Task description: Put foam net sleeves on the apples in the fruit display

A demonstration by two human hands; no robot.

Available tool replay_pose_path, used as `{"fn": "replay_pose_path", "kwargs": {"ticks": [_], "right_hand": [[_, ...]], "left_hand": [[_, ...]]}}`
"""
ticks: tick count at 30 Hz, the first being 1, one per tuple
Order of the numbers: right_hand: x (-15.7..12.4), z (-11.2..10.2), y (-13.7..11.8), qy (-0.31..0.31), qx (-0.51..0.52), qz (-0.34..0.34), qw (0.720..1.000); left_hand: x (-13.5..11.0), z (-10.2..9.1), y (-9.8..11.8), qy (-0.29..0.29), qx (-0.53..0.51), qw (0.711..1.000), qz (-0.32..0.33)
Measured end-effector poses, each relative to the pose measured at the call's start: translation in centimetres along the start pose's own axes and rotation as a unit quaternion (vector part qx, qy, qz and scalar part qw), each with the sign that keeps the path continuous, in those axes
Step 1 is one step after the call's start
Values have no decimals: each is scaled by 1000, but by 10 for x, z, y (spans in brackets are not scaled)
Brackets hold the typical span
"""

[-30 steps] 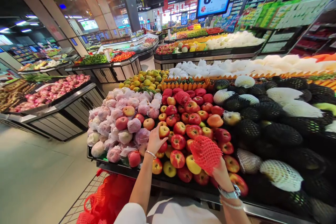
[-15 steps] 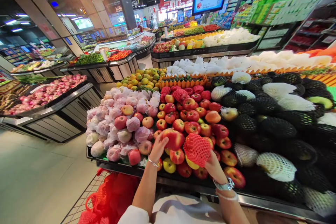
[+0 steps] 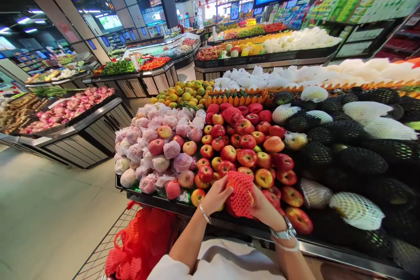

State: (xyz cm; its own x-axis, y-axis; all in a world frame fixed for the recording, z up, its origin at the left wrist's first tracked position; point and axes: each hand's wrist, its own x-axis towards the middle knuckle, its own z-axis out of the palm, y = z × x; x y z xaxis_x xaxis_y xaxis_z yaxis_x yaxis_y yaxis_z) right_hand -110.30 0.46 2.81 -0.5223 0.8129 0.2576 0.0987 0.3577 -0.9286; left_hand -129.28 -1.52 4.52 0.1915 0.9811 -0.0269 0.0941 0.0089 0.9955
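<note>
Head view: my left hand (image 3: pixel 215 196) and right hand (image 3: pixel 266 210) are pointing inward, grasping red netting (image 3: pixel 240 193). It is hiding my right fingertips.

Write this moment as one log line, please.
left hand: at red mesh sleeve | right hand: holding same sleeve | beyond: loose red apples

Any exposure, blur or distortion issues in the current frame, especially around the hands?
Head view: the pillar leans steeply, probably wide-angle stretch; head view: black-netted fruit sinks into shadow, while white wrapped fruit looks nearly washed out; head view: left hand, right hand and red net look fairly sharp, the green boxes smeared.
</note>
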Motion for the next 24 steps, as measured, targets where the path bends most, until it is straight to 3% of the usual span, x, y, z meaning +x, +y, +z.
{"fn": "replay_pose_path", "kwargs": {"ticks": [6, 11, 13, 14, 16, 18, 19, 21, 23, 24], "right_hand": [[0, 0, -15, -28, -105, 15, 994], [-3, -12, -25, -1, -48, 38, 998], [-5, -16, -24, 75, -10, 61, 995], [-5, -17, -23, 147, 8, 65, 987], [-3, -17, -21, 311, 32, 41, 949], [1, -14, -19, 389, 54, -20, 919], [3, -10, -17, 372, 72, -46, 924], [8, 0, -14, 261, 116, -59, 957], [10, 14, -9, 177, 133, -31, 975], [10, 22, -8, 164, 129, -13, 978]], "left_hand": [[-10, 13, -8, -16, -98, 994, -36], [-5, 21, -14, 15, -233, 970, -61], [-2, 24, -15, 47, -271, 959, -64], [0, 24, -16, 65, -288, 953, -65], [2, 23, -14, 90, -328, 938, -67], [4, 21, -11, 94, -365, 924, -63], [5, 21, -9, 92, -377, 920, -57], [7, 22, -6, 89, -391, 915, -45], [10, 27, -4, 103, -398, 911, -37], [12, 30, -2, 118, -399, 909, -36]]}}
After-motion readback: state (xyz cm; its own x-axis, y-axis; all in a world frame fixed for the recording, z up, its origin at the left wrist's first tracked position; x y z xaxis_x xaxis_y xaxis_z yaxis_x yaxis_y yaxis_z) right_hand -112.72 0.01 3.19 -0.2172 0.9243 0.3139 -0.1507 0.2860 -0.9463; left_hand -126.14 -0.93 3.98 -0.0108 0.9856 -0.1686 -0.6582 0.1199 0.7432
